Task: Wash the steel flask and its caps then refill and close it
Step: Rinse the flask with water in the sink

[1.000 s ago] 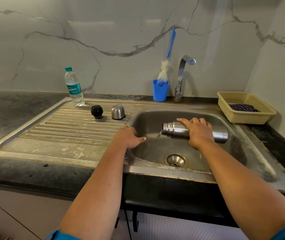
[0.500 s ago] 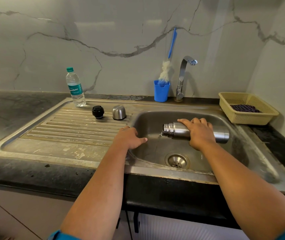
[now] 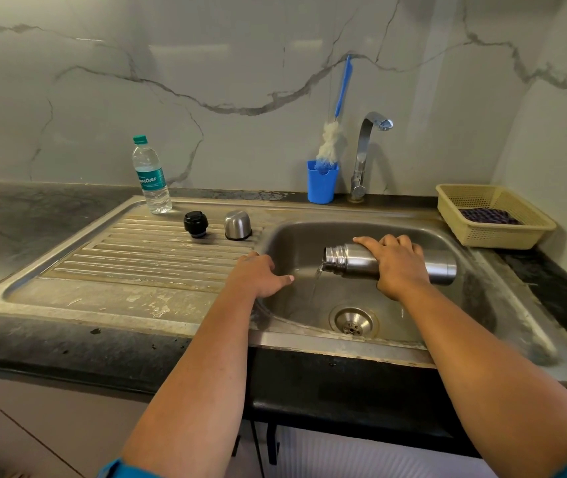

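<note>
My right hand (image 3: pixel 400 265) grips the steel flask (image 3: pixel 351 260) around its middle and holds it sideways over the sink basin (image 3: pixel 309 243), mouth pointing left. A thin stream of water runs from the mouth toward the drain (image 3: pixel 353 320). My left hand (image 3: pixel 257 276) rests on the left rim of the basin with fingers loosely bent, holding nothing. On the ribbed drainboard (image 3: pixel 130 257) stand the black inner cap (image 3: pixel 195 224) and the steel outer cap (image 3: pixel 238 225), side by side.
A plastic water bottle (image 3: pixel 151 175) stands at the back of the drainboard. A blue cup (image 3: pixel 321 182) holding a bottle brush sits beside the tap (image 3: pixel 366 150). A yellow basket (image 3: pixel 495 215) with a dark cloth is on the black counter at the right.
Almost nothing differs. The flask stays tilted sideways in my right hand with water trickling out, and my left hand stays on the basin rim.
</note>
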Motion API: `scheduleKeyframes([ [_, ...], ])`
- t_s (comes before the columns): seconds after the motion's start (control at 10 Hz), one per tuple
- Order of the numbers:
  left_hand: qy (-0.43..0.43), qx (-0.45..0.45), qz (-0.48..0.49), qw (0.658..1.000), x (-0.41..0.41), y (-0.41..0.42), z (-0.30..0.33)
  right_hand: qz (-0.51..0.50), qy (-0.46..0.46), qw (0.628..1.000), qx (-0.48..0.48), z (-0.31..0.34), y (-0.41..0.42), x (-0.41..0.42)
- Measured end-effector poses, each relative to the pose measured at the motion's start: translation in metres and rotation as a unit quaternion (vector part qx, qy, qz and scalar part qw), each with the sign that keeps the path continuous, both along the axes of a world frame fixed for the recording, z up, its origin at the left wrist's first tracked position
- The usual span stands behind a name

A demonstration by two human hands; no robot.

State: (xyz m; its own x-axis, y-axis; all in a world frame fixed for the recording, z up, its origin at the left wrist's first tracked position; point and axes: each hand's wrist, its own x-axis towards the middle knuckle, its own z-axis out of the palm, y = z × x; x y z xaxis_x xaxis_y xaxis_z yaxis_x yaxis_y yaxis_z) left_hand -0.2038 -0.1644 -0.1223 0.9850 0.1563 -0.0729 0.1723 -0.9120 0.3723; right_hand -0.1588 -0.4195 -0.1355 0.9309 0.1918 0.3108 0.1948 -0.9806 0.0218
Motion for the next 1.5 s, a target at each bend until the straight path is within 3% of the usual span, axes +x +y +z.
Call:
scheduleKeyframes([
  [1.5,0.006,0.003,-0.008,1.000,-0.0003,-0.0002,0.0015,-0.015,-0.019,1.000,-0.007,-0.0002,0.0005,0.0019],
])
